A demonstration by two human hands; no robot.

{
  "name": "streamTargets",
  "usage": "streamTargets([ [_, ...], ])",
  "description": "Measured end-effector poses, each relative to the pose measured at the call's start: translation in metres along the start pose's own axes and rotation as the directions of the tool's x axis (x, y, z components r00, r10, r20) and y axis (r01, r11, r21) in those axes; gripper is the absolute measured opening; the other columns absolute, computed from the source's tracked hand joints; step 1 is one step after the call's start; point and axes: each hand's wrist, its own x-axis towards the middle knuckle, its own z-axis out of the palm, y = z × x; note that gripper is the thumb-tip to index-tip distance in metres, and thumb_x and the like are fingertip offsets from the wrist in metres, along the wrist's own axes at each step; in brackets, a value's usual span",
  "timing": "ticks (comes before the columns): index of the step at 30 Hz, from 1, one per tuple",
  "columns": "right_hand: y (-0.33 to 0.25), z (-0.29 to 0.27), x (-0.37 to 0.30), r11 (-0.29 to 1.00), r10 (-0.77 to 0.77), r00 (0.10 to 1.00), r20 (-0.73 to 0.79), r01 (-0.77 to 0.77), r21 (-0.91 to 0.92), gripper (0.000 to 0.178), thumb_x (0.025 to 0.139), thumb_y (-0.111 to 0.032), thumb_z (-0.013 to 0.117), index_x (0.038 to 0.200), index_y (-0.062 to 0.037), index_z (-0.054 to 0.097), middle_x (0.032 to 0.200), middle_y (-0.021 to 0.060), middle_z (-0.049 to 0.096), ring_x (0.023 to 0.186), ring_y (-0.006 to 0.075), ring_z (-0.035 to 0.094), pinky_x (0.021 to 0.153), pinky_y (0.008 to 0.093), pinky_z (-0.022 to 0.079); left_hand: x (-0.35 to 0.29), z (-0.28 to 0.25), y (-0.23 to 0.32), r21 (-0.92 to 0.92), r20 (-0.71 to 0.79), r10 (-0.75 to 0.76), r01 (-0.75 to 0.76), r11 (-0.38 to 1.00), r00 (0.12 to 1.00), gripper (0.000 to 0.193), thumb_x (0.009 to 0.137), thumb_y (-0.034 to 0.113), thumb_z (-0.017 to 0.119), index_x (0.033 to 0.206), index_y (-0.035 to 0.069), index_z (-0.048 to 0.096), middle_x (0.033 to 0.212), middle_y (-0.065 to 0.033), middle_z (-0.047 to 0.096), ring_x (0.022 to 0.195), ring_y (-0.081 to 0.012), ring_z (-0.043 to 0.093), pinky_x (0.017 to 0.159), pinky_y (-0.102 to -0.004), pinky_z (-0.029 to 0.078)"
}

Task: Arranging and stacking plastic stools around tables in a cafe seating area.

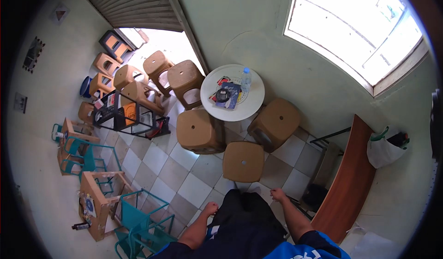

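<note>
My left hand (211,208) is beside my left thigh, its fingers curled in and nothing showing in it. On the other side my right hand (278,194) is also closed, near the dark metal frame of a bench, with nothing visible in its fingers. Neither hand touches any furniture that I can see. Just ahead of my knees stands a brown plastic stool (243,162). Beyond it is a round white table (210,86) bearing a water bottle (246,80), a dark blue booklet (232,93) and a small round black object (223,95).
Brown stools (199,129) crowd the table, with several more toward the bright doorway (168,42). A black metal rack (131,116) stands left of them. Teal metal chairs (138,213) and a wooden frame (94,213) line the left wall. On the right, a reddish-brown desk (348,185) adjoins a white bag (385,150).
</note>
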Motion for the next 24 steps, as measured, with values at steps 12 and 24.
streamTargets([
  [12, -0.024, 0.040, 0.132, 0.973, -0.222, 0.918, -0.327, 0.189, -0.129, 0.031, 0.079, -0.029, 0.043, 0.092, -0.0033, 0.056, 0.078, 0.0134, 0.058, 0.065, 0.0233, 0.056, 0.058, 0.0358, 0.045, 0.136, -0.065, 0.105, -0.076, -0.088, 0.201, -0.208, 0.975, 0.976, 0.008, 0.070, 0.006, 0.045, 0.073, 0.005, 0.051, 0.060, -0.0054, 0.053, 0.049, -0.0141, 0.051, 0.039, -0.0278, 0.039],
  [24, -0.063, 0.035, 0.207, 0.987, 0.082, 0.821, -0.565, 0.014, 0.163, 0.048, 0.085, -0.041, 0.032, 0.099, -0.0003, 0.053, 0.100, 0.0217, 0.053, 0.096, 0.0342, 0.049, 0.081, 0.0382, 0.037, 0.219, -0.067, 0.132, -0.210, -0.108, 0.115, -0.135, 0.968, 0.988, 0.036, 0.081, 0.037, 0.041, 0.101, 0.007, 0.045, 0.095, -0.0061, 0.051, 0.082, -0.0176, 0.048, 0.063, -0.0352, 0.041],
])
